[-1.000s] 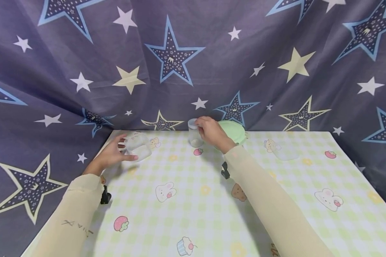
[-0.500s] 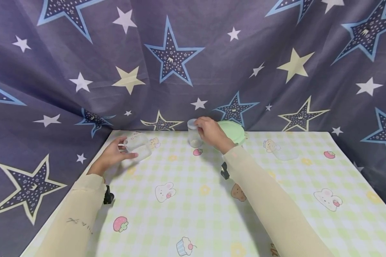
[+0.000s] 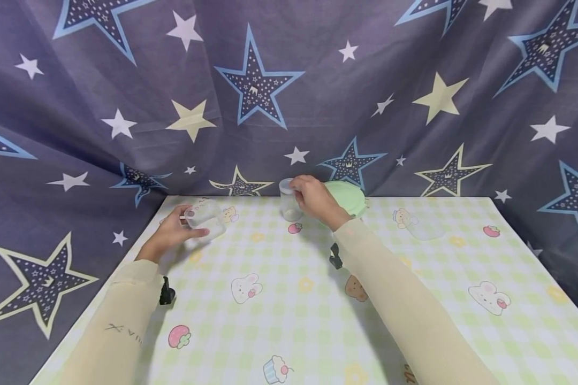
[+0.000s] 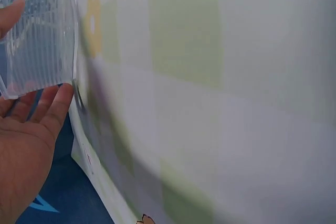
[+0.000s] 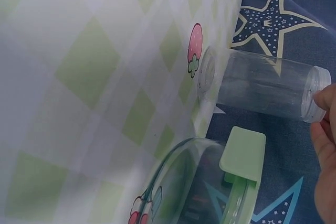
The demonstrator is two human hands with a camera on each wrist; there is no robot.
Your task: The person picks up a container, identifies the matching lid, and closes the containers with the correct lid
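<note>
At the table's back left corner my left hand (image 3: 173, 232) holds a clear plastic box (image 3: 211, 223) between thumb and fingers. Its ribbed wall shows in the left wrist view, where the thumb (image 4: 11, 17) lies over one side and fingertips touch the opposite side. Near the back edge, my right hand (image 3: 319, 199) pinches the lid (image 5: 316, 94) of a clear cylindrical jar (image 5: 265, 82), which stands upright on the table. Beside that hand is a clear container with a green clip-on lid (image 3: 350, 198), partly hidden by the hand.
A flat, clear rounded piece (image 3: 426, 231) lies on the table to the right. The table has a green-checked cloth (image 3: 289, 321) with printed cartoon figures. Directly behind the back edge hangs a dark curtain (image 3: 318, 96) with stars.
My left hand's fingers, spread wide before, have drawn in around the clear box, and the left forearm has shifted slightly right. The right hand stays at the jar's lid.
</note>
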